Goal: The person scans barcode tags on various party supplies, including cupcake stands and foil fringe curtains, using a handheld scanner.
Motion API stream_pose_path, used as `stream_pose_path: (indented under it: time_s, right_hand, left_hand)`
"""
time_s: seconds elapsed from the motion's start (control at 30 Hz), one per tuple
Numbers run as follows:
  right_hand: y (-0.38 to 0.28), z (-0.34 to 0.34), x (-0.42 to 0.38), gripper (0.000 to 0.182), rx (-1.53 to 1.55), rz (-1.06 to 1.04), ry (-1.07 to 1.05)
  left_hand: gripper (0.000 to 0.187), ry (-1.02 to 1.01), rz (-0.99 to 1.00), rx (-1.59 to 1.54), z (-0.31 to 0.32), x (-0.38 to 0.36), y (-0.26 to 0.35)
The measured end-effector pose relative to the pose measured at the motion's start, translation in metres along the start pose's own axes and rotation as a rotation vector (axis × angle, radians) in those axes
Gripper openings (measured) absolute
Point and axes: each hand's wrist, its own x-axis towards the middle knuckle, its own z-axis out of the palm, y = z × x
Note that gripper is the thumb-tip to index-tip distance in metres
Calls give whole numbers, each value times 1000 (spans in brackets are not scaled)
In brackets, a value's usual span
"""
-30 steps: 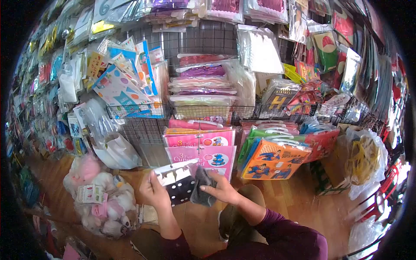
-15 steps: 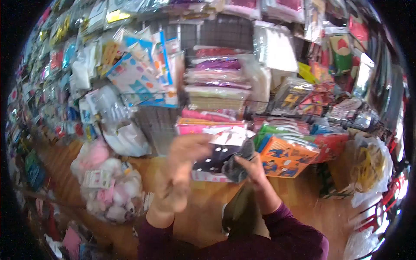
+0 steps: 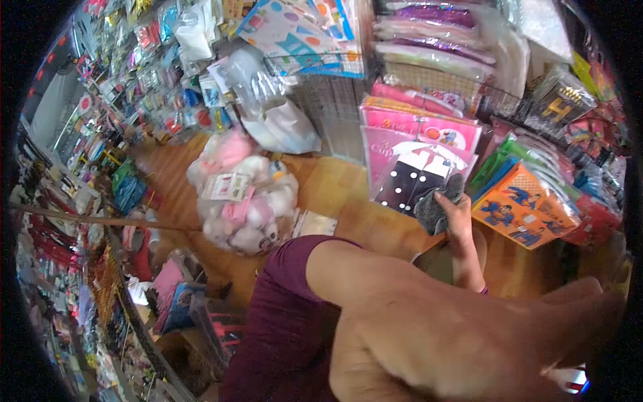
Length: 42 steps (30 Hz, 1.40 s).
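My right hand [image 3: 457,213] is closed around a crumpled dark grey cloth [image 3: 435,206], thumb on top. The cloth lies against a clear packet [image 3: 407,186] with a black, white-dotted print at the front of a row of pink packages [image 3: 382,144]. Very near the camera, my left hand [image 3: 462,335] fills the lower right, its forearm crossing from a maroon sleeve [image 3: 281,295]. Its fingers point right into shadow and are blurred, so their grip does not show.
Orange cartoon-print packages [image 3: 526,204] stand right of the pink ones. A clear bag of plush toys [image 3: 248,194] sits on the wooden floor [image 3: 328,184], with a white plastic bag [image 3: 284,127] behind it. Hanging packaged goods [image 3: 154,80] line the left. A wire rack [image 3: 429,77] holds folded packs.
My left hand has risen from in front of the packages to close by the camera at lower right. The view has turned left and down. My right hand still holds the grey cloth.
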Motion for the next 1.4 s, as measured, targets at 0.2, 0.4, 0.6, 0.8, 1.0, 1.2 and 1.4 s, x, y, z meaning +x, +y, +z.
stream_pose_path:
  time_s: [0.2, 0.4, 0.6, 0.8, 1.0, 1.2, 1.4]
  right_hand:
    - [12, -11, 4, 14, -44, 71, 4]
    - [21, -14, 8, 15, -81, 36, 20]
    - [20, -11, 6, 13, -101, 27, -18]
    - [16, -10, 4, 14, -212, 34, -54]
    - [22, -16, 3, 17, -298, 70, -23]
    - [9, -10, -7, 18, -196, -34, -3]
    - [-74, -10, -10, 16, -171, -112, -106]
  left_hand:
    - [46, 76, 135, -158, 13, 9, -38]
    - [43, 73, 307, -340, 16, 23, -52]
    - [41, 85, 510, -507, 59, 23, -102]
    - [43, 94, 297, -457, 76, 7, -146]
    - [48, -66, -292, -431, 83, -25, -165]
    - [57, -470, -732, -361, 16, -36, -83]
    - [70, -47, -745, 66, -70, -94, 3]
